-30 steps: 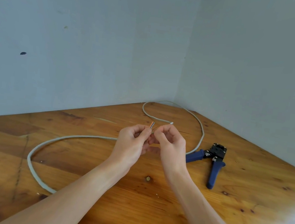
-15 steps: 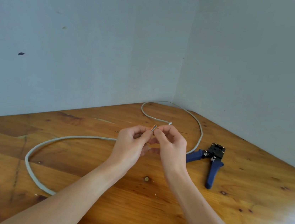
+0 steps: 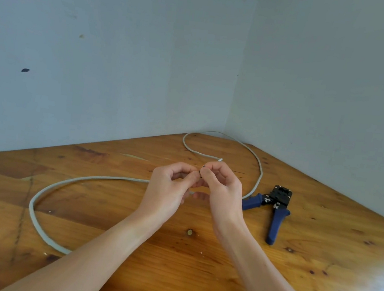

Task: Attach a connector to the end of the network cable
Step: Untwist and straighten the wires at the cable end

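A grey network cable (image 3: pixel 65 181) loops across the wooden table (image 3: pixel 316 269) from the left, and its near end runs into my left hand (image 3: pixel 168 188), which pinches it. My right hand (image 3: pixel 223 188) pinches a small connector (image 3: pixel 201 172) right at my left fingertips. The two hands meet above the table's middle. Most of the connector and the cable's tip are hidden by my fingers. The cable's other end (image 3: pixel 219 159) lies just behind my hands.
Blue-handled crimping pliers (image 3: pixel 275 208) lie on the table to the right of my right hand, with the cable passing by their left handle. Two pale walls (image 3: pixel 123 64) meet in a corner behind the table.
My hands have drawn closer together, and the bright wire tips seen sticking up between the fingertips earlier are now hidden. The cable loop and the pliers have not moved.
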Tool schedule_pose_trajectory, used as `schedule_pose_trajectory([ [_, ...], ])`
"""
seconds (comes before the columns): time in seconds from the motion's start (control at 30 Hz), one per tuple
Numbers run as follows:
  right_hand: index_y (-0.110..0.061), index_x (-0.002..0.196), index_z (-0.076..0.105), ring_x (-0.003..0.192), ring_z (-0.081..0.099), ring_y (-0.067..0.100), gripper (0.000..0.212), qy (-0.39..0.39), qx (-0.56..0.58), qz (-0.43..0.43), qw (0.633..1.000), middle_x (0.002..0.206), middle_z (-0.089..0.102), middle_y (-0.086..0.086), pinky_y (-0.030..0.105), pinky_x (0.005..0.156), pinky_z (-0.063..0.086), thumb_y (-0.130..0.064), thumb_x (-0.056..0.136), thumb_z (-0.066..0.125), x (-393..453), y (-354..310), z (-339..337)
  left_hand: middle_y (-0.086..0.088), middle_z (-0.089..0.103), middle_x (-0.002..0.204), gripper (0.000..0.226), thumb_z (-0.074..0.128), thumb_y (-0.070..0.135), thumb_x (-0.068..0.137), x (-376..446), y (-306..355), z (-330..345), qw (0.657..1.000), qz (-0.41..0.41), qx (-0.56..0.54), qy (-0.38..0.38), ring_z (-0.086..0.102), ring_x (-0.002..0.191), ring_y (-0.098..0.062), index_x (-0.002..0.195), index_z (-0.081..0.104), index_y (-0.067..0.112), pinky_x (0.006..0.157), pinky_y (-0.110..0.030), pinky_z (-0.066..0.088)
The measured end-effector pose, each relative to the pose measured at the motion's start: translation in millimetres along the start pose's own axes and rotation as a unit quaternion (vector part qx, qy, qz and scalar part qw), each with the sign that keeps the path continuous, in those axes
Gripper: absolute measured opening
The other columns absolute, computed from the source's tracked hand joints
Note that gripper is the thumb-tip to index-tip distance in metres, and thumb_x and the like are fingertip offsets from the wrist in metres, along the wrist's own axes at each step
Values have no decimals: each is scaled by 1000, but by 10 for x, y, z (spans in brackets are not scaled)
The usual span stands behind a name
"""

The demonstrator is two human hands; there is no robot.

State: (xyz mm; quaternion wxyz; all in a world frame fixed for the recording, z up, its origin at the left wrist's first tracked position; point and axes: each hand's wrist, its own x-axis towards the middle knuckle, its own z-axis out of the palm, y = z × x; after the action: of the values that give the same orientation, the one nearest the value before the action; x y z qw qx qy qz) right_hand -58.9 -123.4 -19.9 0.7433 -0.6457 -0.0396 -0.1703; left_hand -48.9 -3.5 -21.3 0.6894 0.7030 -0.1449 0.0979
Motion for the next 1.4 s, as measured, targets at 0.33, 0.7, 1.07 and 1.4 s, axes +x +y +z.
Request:
schedule_pose_trajectory([
  [0.33,-10,98,68,77,69,22,14,-9,39,20,999,88,72,7,34,60,57,-6,98,55,15,-22,-3,18,61,58,27,64,16,94,38,-17,-14,1000,-7,1,6,54,48,3,72,74,29,44,-9,38],
  [0.7,-23,89,66,87,60,4,19,-25,-259,-129,957,89,68,-9,10,73,48,-5,95,61,23,-7,-76,8,67,75,16,66,15,92,84,-31,-104,982,84,167,-7,56,62,1,79,72,23,62,-10,42],
  [1.07,-29,87,61,82,61,6,17,-18,-365,-128,922,84,67,-9,24,68,53,-14,95,63,68,54,-92,15,69,80,12,68,14,91,98,-38,-129,963,122,241,-18,61,76,-2,87,74,24,69,-7,44],
  [1.4,-30,79,58,73,56,5,22,32,-437,-170,883,74,60,-14,25,55,40,-10,87,63,24,37,-91,21,68,79,13,71,19,91,109,-66,-120,953,139,269,-26,61,79,3,86,72,31,67,-8,43],
])
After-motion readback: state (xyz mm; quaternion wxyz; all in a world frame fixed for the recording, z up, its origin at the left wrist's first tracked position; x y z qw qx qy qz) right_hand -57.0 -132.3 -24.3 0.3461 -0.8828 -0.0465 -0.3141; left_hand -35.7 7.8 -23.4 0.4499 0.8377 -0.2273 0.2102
